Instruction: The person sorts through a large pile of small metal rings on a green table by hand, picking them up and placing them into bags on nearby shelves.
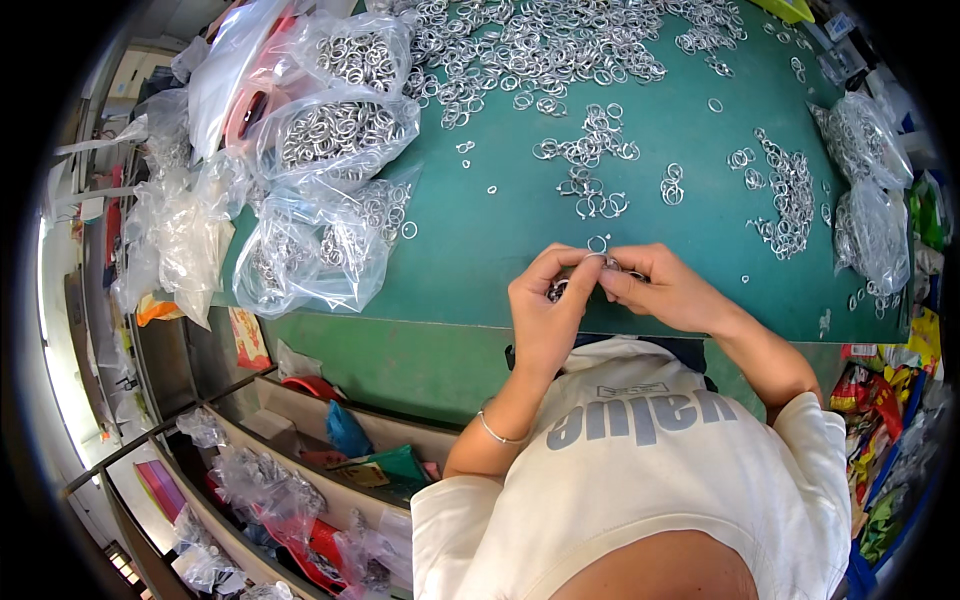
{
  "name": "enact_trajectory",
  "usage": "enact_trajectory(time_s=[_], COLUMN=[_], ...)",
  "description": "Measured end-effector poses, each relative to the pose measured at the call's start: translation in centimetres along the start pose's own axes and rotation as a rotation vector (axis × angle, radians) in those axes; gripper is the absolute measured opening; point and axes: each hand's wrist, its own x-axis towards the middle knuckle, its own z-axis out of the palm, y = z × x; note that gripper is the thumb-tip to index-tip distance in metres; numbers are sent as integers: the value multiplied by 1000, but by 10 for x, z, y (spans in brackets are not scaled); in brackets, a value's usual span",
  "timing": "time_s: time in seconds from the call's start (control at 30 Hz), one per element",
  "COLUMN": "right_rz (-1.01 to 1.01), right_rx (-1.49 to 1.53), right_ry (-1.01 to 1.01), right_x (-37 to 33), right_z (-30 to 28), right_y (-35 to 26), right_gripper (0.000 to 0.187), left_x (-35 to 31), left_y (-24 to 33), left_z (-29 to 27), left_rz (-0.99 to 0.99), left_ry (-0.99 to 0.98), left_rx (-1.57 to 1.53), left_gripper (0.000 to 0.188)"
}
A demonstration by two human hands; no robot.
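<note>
**Slip risk**

Our L hand (545, 300) pinches a metal ring (597, 252) near the edge of the green table (470, 260); can't tell if R hand (668, 288) grips it too. W/ extra rings (557, 291) palmed, we could drop some if hold loosens.

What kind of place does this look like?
Probably a small workshop for sorting or assembling metal rings. A heap of silvery rings lies across a green table, clear plastic bags of rings sit on its left, and the left hand and right hand meet at one ring.
</note>
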Motion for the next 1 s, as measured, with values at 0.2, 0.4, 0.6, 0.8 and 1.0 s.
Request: enact_trajectory(time_s=[0.2,0.4,0.6,0.8,1.0], right_rz=[-177,-184,272,-196,-176], right_rx=[-442,-361,417,-522,-625], right_ry=[46,94,-292,121,116], right_x=[-6,-8,-13,-20,-24], right_z=[5,5,-15,2,4], right_y=[-11,-4,-8,-13,-17], right_gripper=[23,25,27,23,23], left_x=[3,1,1,-6,-7], left_y=[2,-3,2,-2,0], left_z=[-5,-1,-2,-1,1], left_rz=[77,222,462,125,52], left_ry=[15,63,-39,-98,-158], left_rx=[278,312,443,185,102], left_gripper=[15,10,6,5,5])
